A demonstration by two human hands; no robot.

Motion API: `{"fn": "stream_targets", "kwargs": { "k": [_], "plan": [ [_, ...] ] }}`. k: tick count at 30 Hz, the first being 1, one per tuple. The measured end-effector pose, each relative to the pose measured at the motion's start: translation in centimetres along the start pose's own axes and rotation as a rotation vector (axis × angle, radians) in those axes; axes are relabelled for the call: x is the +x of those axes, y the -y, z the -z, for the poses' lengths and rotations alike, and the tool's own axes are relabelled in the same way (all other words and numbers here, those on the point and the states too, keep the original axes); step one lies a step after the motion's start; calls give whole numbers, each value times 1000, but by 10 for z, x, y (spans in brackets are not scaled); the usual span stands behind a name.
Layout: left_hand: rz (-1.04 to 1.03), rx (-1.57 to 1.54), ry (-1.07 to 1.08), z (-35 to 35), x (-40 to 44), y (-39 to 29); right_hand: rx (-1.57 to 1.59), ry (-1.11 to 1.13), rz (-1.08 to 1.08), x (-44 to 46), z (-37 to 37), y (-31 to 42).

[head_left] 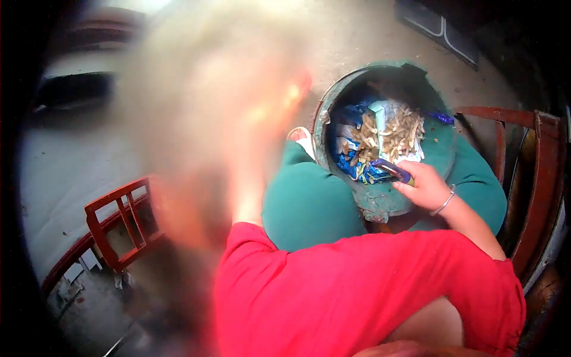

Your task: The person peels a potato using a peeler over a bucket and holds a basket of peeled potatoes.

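Note:
In my right hand [425,185], fingers wrapped round it, is a purple-handled peeler [392,170], held over the near rim of a green bin [380,199]. The bin stands between my knees. Inside it lie brown and whitish peelings [389,134], on top of blue and white plastic wrappers [351,166]. My left hand [270,110] reaches forward to the left of the bin, behind a pale haze that covers much of the view. Its fingers are smeared, and whether anything is in them cannot be made out.
A red wooden frame [122,223] stands on the left. To the right is a dark red wooden chair or bench frame [538,178]. A dark panel with pale lines [440,30] lies at the top right on the grey floor [351,35]. Something purple [442,117] rests by the bin's right rim.

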State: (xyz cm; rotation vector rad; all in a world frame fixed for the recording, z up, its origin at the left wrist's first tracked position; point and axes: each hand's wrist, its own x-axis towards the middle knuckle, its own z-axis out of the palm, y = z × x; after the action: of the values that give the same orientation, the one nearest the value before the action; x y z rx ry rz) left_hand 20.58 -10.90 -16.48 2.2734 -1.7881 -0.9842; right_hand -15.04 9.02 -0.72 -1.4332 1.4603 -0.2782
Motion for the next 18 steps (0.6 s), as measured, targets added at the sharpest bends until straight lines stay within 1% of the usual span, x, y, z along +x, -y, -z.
{"fn": "stream_targets", "kwargs": {
  "k": [1,3,4,5,7,8,11,15,18],
  "plan": [
    [1,-3,-1,-4,2,6,-3,1,0,1,0,1],
    [-148,171,149,-9,1,12,-30,6,-6,2,0,2],
    [-73,243,167,-13,-9,9,-31,6,-7,2,0,2],
    [-49,271,232,-15,-12,7,-27,13,-8,3,-1,2],
    [-66,316,340,-19,-23,3,-27,20,-10,3,-1,1],
    [-66,314,341,-18,-25,2,-27,31,-18,4,-1,2],
    [-69,228,501,-18,-26,0,-23,40,-26,4,-2,1],
    [-107,222,543,-25,-2,1,-39,27,3,6,-4,-4],
    [-134,246,550,-29,7,2,-45,34,-18,5,-4,-3]
  ]
}}
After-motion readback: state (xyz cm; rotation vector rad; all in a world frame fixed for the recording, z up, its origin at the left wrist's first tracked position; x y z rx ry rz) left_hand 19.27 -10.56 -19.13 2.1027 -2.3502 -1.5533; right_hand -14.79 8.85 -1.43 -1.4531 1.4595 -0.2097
